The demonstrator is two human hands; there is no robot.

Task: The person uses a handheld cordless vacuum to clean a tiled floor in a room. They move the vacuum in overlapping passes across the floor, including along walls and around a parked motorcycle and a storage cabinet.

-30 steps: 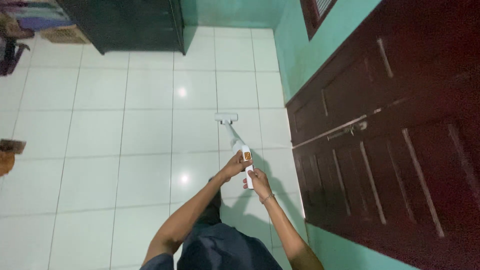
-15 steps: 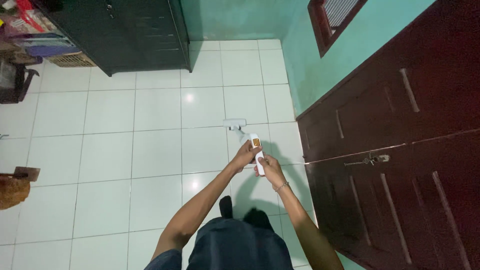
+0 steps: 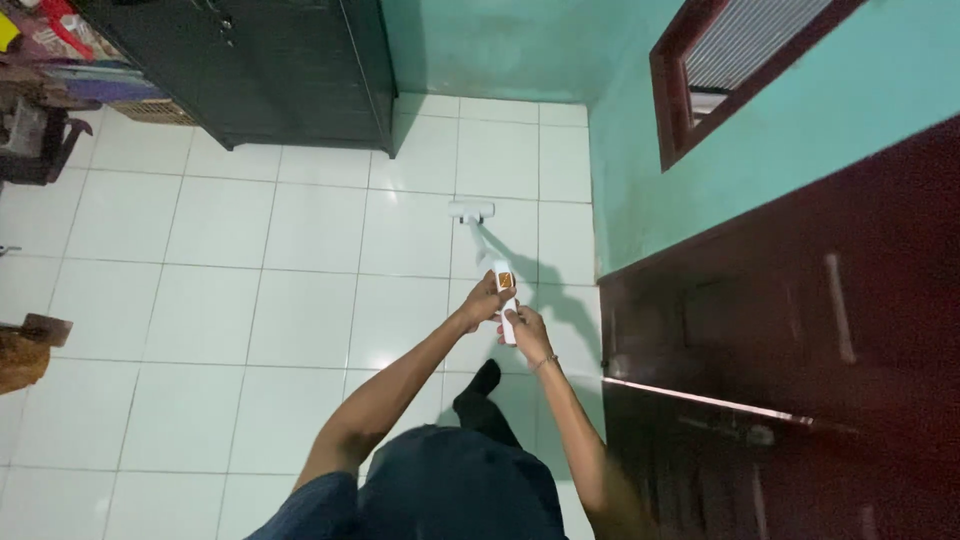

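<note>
A: Out in front of the torso, both arms reach forward and down, elbows slightly bent, forearms converging on one point. Left hand point(image 3: 487, 301) is curled round the upper body of a white stick vacuum point(image 3: 495, 275), fingers wrapped shut over it. Right hand point(image 3: 526, 335) sits just behind and below, closed on the handle end, a thin bracelet point(image 3: 541, 362) at the wrist.

B: Are the hands touching each other?

A: Very close along the handle; whether skin meets skin, cannot tell. Both grips are full wraps, not pinches.

B: Where does the vacuum run from there?

A: Away from the left hand, a slim white tube slants forward to a flat, wide floor head point(image 3: 471, 211) resting on the floor ahead of the hands. Smooth plastic casing, with a small orange-brown patch point(image 3: 503, 278) on the body just above the left fingers.

B: Surfaces around?

A: Glossy pale square tiles point(image 3: 250, 300) with thin grout lines, reflecting lamp spots. Right of the right hand, a dark reddish wooden panelled door point(image 3: 800, 330), grooved. Beyond it, a matte teal wall point(image 3: 640, 170) with a dark-framed louvred window point(image 3: 740, 50). Far ahead to the left of the hands, a black cabinet point(image 3: 270, 60).

B: Below the hands?

A: A dark blue garment point(image 3: 450, 490), and one dark foot point(image 3: 482, 385) on the tiles.
</note>
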